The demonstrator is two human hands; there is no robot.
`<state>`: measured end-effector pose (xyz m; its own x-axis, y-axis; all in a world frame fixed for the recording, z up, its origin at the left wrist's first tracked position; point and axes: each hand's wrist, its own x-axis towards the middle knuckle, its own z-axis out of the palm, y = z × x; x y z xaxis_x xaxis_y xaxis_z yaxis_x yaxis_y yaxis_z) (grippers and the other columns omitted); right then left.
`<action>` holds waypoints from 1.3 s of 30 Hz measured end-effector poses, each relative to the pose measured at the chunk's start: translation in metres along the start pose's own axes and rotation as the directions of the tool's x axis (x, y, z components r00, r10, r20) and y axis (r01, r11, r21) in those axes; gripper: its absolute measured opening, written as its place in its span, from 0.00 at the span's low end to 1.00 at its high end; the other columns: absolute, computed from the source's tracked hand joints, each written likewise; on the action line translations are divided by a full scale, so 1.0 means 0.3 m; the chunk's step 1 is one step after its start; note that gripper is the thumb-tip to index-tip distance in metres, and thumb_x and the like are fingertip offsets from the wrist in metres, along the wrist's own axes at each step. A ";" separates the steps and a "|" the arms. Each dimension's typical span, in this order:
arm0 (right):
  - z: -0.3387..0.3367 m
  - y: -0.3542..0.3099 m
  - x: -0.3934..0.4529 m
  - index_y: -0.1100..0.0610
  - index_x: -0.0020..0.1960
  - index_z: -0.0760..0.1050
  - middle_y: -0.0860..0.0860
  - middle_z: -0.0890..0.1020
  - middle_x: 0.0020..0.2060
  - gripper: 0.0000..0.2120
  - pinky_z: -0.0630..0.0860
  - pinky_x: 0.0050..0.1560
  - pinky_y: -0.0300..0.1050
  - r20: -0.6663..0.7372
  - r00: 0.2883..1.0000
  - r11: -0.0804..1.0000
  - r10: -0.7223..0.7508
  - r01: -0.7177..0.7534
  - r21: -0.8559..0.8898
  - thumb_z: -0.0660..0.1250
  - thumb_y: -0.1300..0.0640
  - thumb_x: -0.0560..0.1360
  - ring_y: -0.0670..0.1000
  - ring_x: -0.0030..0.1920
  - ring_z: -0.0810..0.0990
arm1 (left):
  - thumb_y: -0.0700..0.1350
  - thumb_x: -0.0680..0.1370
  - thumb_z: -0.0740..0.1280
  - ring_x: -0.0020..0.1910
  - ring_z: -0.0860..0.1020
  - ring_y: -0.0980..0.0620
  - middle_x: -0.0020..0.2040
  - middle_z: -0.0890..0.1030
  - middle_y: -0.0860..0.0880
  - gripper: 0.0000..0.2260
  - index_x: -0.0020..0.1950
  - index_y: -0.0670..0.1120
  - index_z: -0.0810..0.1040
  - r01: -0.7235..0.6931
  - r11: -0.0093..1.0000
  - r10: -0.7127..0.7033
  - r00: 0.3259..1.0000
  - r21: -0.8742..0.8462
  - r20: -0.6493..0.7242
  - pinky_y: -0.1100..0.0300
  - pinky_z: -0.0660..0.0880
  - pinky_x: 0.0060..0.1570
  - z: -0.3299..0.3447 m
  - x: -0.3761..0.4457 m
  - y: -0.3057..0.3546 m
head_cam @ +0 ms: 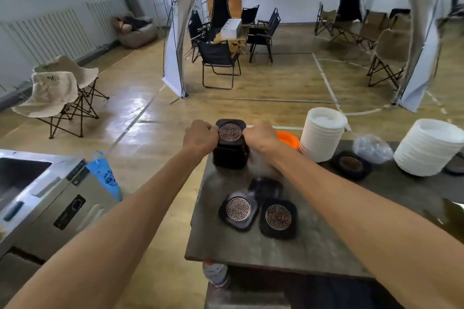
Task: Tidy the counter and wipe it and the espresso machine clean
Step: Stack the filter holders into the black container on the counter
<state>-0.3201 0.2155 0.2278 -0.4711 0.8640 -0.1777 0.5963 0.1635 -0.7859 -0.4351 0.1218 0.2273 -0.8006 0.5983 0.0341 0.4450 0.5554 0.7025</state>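
Observation:
A stack of black square coasters (230, 148) with round metal lattice inlays stands at the far left end of the dark counter (313, 241). My left hand (200, 137) grips the stack's left side and my right hand (259, 137) grips its right side, fingers curled. A blurred white cloth (261, 165) shows under my right wrist. Three loose coasters lie nearer me: one with a silver inlay (238, 209), one with a bronze inlay (278, 217), and a plain black one (266, 187) behind them. Another coaster (351, 164) lies further right.
Two stacks of white bowls (322, 133) (430, 148) stand on the counter's far side, with an orange dish (288, 139) and a clear plastic bag (371, 147). A steel cabinet (42, 195) with a blue bag (105, 175) is at left. A bottle (216, 273) stands below the counter.

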 end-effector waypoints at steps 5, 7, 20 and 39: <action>0.058 0.023 0.034 0.66 0.56 0.79 0.63 0.82 0.57 0.14 0.71 0.46 0.48 -0.027 0.999 0.999 0.020 -0.021 -0.043 0.64 0.58 0.77 0.63 0.58 0.79 | 0.41 0.76 0.63 0.37 0.72 0.43 0.32 0.73 0.42 0.14 0.30 0.39 0.74 0.038 0.999 -0.036 0.991 -0.017 0.126 0.55 0.66 0.34 0.057 0.080 -0.075; 0.080 0.041 0.047 0.67 0.61 0.76 0.61 0.82 0.58 0.18 0.70 0.43 0.46 -0.035 0.998 0.999 0.050 -0.051 -0.013 0.66 0.58 0.75 0.62 0.57 0.80 | 0.42 0.75 0.65 0.35 0.70 0.48 0.33 0.73 0.44 0.12 0.35 0.37 0.80 0.059 0.996 -0.047 0.983 -0.069 0.175 0.57 0.66 0.35 0.066 0.103 -0.096; 0.102 0.044 0.032 0.64 0.56 0.79 0.58 0.84 0.50 0.15 0.84 0.36 0.55 0.014 0.983 0.980 0.184 -0.184 0.071 0.68 0.55 0.74 0.59 0.43 0.84 | 0.44 0.72 0.66 0.40 0.79 0.42 0.47 0.82 0.37 0.13 0.48 0.34 0.79 0.185 0.983 -0.183 0.949 0.019 0.257 0.56 0.76 0.37 0.105 0.101 -0.138; -0.082 0.267 -0.250 0.53 0.50 0.80 0.54 0.84 0.50 0.09 0.79 0.53 0.49 0.186 0.981 0.925 -0.055 0.120 -0.362 0.69 0.51 0.72 0.57 0.51 0.82 | 0.53 0.76 0.67 0.50 0.79 0.44 0.48 0.82 0.46 0.10 0.49 0.47 0.79 -0.121 0.978 0.098 0.986 0.172 0.134 0.52 0.75 0.49 0.068 -0.312 -0.201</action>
<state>-0.2209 0.1755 0.1928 -0.6155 0.7503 -0.2412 0.7298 0.4271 -0.5338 -0.3788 0.0442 0.1673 -0.6918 0.7220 0.0072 0.6006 0.5699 0.5608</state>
